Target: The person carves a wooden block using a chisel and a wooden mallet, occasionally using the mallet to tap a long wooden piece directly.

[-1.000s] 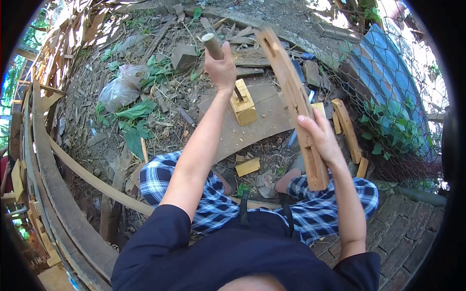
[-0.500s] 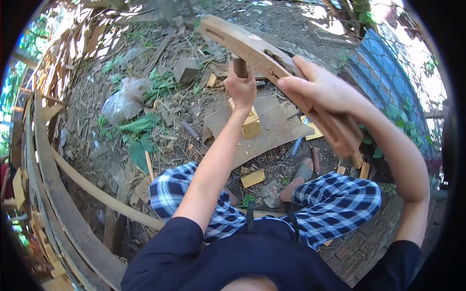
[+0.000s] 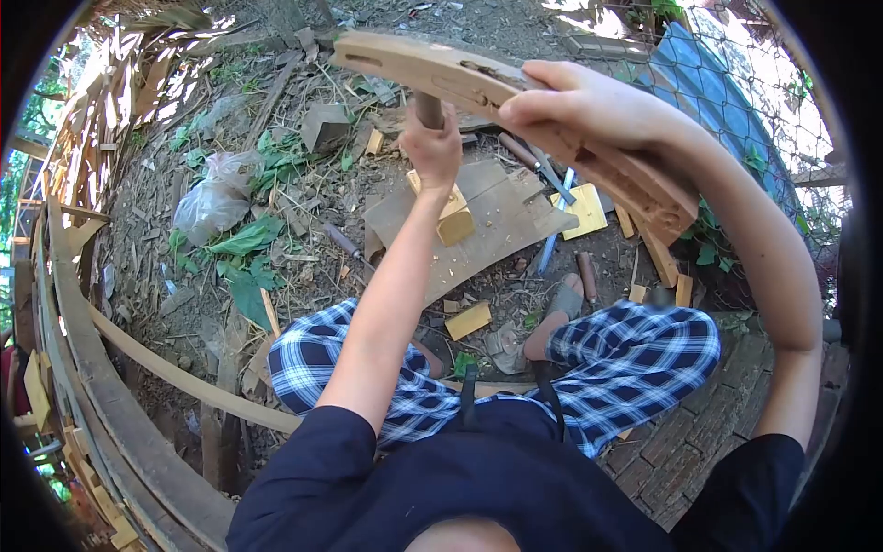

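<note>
My right hand is closed over the upper edge of a long curved wooden piece with slots cut in its face. It is raised in front of me, its right end lower than its left. My left hand is wrapped round a wooden handle just below the piece; the handle's far end is hidden behind it. Under my left hand a squared wooden block lies on a flat board strewn with chips.
Chisel-like tools and a yellow wood offcut lie right of the board. A dark-handled tool rests to its left. A plastic bag sits further left. Long curved planks line my left side; a wire fence stands at right.
Both hands have shifted slightly left in view. The curved wooden piece has tilted closer to level, and more of the tools behind it now shows.
</note>
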A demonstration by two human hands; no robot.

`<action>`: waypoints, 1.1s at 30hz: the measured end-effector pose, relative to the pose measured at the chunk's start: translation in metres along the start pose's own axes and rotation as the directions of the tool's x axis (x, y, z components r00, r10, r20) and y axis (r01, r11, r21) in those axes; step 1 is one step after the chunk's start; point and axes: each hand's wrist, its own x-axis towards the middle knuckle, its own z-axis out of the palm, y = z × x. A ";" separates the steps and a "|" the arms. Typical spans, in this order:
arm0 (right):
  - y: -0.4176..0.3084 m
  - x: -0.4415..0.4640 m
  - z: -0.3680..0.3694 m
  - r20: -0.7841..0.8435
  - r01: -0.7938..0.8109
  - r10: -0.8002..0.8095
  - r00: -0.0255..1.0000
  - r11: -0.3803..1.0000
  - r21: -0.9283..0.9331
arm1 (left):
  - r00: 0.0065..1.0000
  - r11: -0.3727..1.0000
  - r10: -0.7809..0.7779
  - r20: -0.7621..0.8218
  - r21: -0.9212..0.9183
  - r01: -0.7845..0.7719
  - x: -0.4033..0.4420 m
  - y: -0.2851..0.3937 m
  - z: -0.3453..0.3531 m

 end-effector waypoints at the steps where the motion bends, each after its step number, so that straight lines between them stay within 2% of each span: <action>1: 0.005 -0.001 0.006 -0.041 0.012 -0.008 0.999 0.994 0.113 | 1.000 1.000 -0.004 0.000 -0.002 0.004 0.001 -0.002 0.000; 2: 0.012 -0.004 0.017 -0.080 0.024 -0.006 0.997 0.974 0.226 | 1.000 1.000 -0.023 0.002 0.003 0.023 0.004 -0.007 -0.002; 4: 0.014 -0.014 0.037 -0.079 -0.050 0.090 0.993 0.910 0.411 | 0.999 0.999 -0.032 -0.002 0.005 0.032 0.015 -0.023 -0.004; 5: 0.032 -0.008 0.057 -0.135 -0.064 0.134 0.982 0.902 0.427 | 0.989 0.988 -0.149 -0.026 -0.052 0.147 0.020 -0.038 -0.007; 7: 0.042 -0.022 0.080 -0.056 -0.134 0.197 0.979 0.821 0.555 | 0.935 0.926 -0.348 -0.067 -0.179 0.332 0.028 -0.073 -0.014; 8: 0.055 -0.024 0.095 -0.039 -0.141 0.209 0.977 0.774 0.618 | 0.935 0.926 -0.347 -0.067 -0.180 0.331 0.029 -0.074 -0.020; 9: 0.052 -0.035 0.103 -0.065 -0.136 0.235 0.970 0.743 0.655 | 0.833 0.828 -0.534 -0.143 -0.287 0.481 0.025 -0.071 -0.028; 10: 0.049 -0.046 0.113 -0.089 -0.130 0.263 0.961 0.710 0.692 | 0.688 0.697 -0.699 -0.193 -0.401 0.595 0.024 -0.070 -0.036; 11: 0.054 -0.051 0.123 -0.079 -0.097 0.236 0.969 0.651 0.753 | 0.691 0.699 -0.697 -0.192 -0.397 0.594 0.021 -0.078 -0.041; 13: 0.057 -0.059 0.131 -0.084 -0.130 0.287 0.954 0.649 0.750 | 0.501 0.555 -0.828 -0.252 -0.494 0.669 0.013 -0.106 -0.053; 14: 0.061 -0.065 0.134 -0.081 -0.176 0.345 0.935 0.650 0.739 | 0.497 0.555 -0.829 -0.256 -0.491 0.672 0.009 -0.113 -0.058; 15: 0.074 -0.064 0.149 -0.175 -0.211 0.419 0.891 0.723 0.658 | 0.419 0.470 -0.879 -0.230 -0.570 0.674 0.005 -0.116 -0.060; 16: 0.086 -0.066 0.155 -0.173 -0.214 0.421 0.890 0.723 0.657 | 0.343 0.382 -0.919 -0.192 -0.643 0.664 0.003 -0.118 -0.060; 17: 0.090 -0.066 0.156 -0.157 -0.173 0.389 0.908 0.688 0.705 | 0.265 0.351 -0.936 -0.231 -0.651 0.673 0.002 -0.114 -0.054; 18: 0.091 -0.068 0.155 -0.139 -0.137 0.357 0.924 0.646 0.751 | 0.265 0.350 -0.937 -0.229 -0.650 0.675 0.001 -0.103 -0.049; 20: 0.076 -0.076 0.143 -0.118 -0.133 0.348 0.930 0.617 0.775 | 0.480 0.456 -0.866 -0.140 -0.616 0.642 -0.001 -0.079 -0.041; 21: 0.070 -0.079 0.139 -0.100 -0.126 0.336 0.937 0.590 0.797 | 0.626 0.583 -0.766 -0.143 -0.566 0.584 0.004 -0.061 -0.038; 22: 0.070 -0.082 0.140 -0.096 -0.131 0.339 0.936 0.587 0.799 | 0.624 0.581 -0.769 -0.142 -0.562 0.588 0.012 -0.044 -0.035; 24: 0.069 -0.084 0.140 -0.134 -0.099 0.346 0.929 0.579 0.809 | 0.815 0.724 -0.572 -0.094 -0.526 0.447 0.027 -0.020 -0.032; 28: 0.058 -0.088 0.141 -0.194 -0.087 0.397 0.897 0.589 0.803 | 0.845 0.720 -0.535 -0.016 -0.532 0.445 0.033 -0.011 -0.030; 30: 0.058 -0.090 0.142 -0.185 -0.103 0.402 0.897 0.596 0.796 | 0.912 0.858 -0.408 -0.046 -0.362 0.365 0.025 -0.019 -0.026; 33: 0.060 -0.091 0.143 -0.154 -0.097 0.366 0.918 0.582 0.808 | 0.906 0.841 -0.421 -0.032 -0.389 0.377 0.017 -0.023 -0.025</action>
